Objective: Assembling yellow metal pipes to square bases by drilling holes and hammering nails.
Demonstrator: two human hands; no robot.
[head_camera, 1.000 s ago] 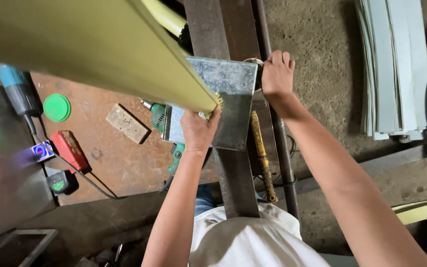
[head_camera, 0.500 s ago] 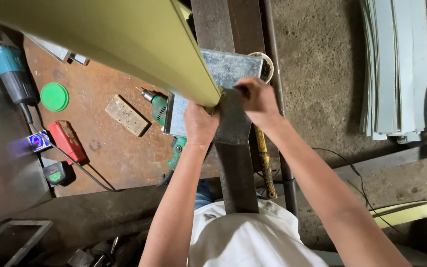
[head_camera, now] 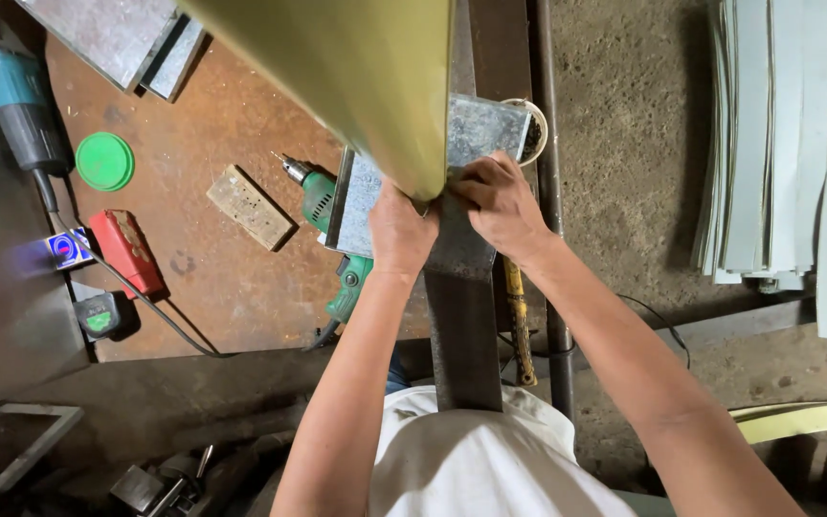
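Note:
A long yellow-green metal profile (head_camera: 356, 77) slants down from the top of the view and ends over a dark steel beam (head_camera: 461, 316). My left hand (head_camera: 399, 230) and my right hand (head_camera: 500, 201) meet at the profile's lower end, fingers closed on its edge. Under them a grey galvanised sheet piece (head_camera: 485, 129) lies across the beam. Whatever sits between my fingertips is hidden by the profile's tip.
A rusty steel table (head_camera: 212, 278) carries a green drill (head_camera: 323, 206), a wooden block (head_camera: 251, 206), a green lid (head_camera: 104, 160), a red tool (head_camera: 126, 251) and a blue-green grinder (head_camera: 21, 105). A yellow-handled tool (head_camera: 519, 316) lies beside the beam. Pale metal strips (head_camera: 768, 144) are stacked on the right floor.
My right hand came in from the sheet's far right corner to the profile's end, next to my left hand. The view shifted, showing more of the table.

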